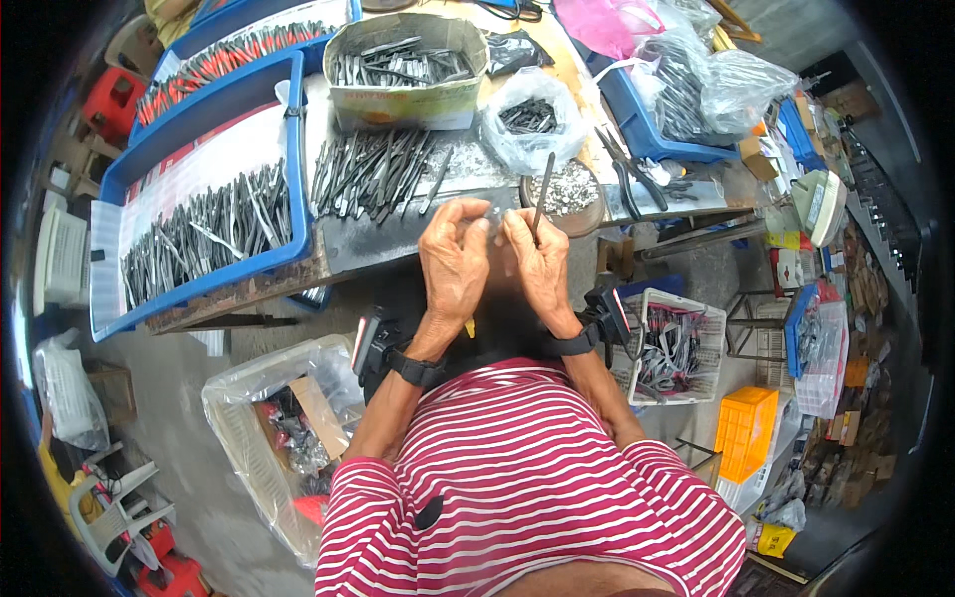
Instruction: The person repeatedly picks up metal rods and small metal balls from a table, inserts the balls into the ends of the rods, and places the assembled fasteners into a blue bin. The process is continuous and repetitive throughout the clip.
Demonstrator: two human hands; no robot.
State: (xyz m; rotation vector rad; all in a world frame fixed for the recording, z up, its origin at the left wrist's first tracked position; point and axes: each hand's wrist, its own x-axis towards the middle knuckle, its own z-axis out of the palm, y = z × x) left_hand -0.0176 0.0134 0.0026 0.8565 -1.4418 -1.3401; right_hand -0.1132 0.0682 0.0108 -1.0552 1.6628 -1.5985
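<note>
My right hand is closed on a slim dark rod, which points up and away from me. Close beside it, my left hand is pinched, its fingertips at something small and pale that I cannot make out. Both hands are in front of the table's near edge. Beyond the right hand is a round container of small silvery bits. To its right lie dark-handled pliers. A heap of thin dark metal strips lies on the table beyond my left hand.
A cardboard box of dark pieces and a plastic-lined tub of small black parts stand behind. Blue trays of strips are at left. A lined crate and a white basket flank me on the floor.
</note>
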